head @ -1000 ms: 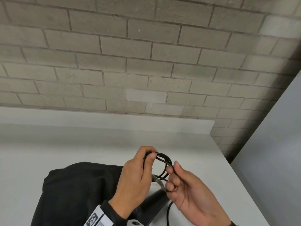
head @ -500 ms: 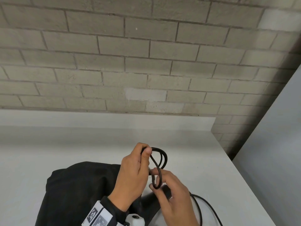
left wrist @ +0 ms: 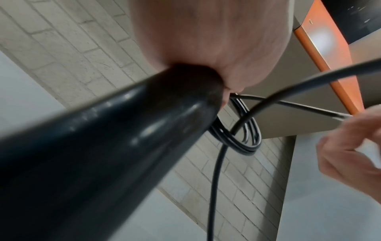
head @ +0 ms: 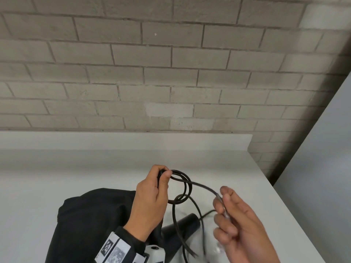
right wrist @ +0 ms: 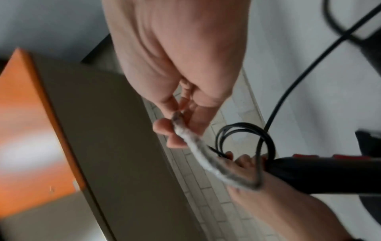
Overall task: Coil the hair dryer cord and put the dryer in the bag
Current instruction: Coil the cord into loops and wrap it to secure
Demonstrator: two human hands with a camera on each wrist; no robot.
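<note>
My left hand (head: pixel 152 198) grips the black hair dryer's handle (left wrist: pixel 103 154) near the end where the cord leaves it. Its thumb pins several loops of black cord (head: pixel 187 188) against that end. To the right, my right hand (head: pixel 221 202) pinches a strand running out of the coil, at a pale grey, blurred strip (right wrist: pixel 198 146) on the cord. More loose cord hangs below the coil. The dryer's body (head: pixel 184 224) shows under my hands, beside the black bag (head: pixel 91 224) lying on the white table (head: pixel 76 177).
A brick wall (head: pixel 171 73) stands behind the table's raised back ledge. The table's right edge runs diagonally, with a grey panel (head: pixel 322 168) past it. An orange-edged cabinet (left wrist: pixel 321 53) shows in the wrist views.
My right hand has moved right, away from the coil, drawing a strand of cord out with it. The left hand still holds the loops in about the same place.
</note>
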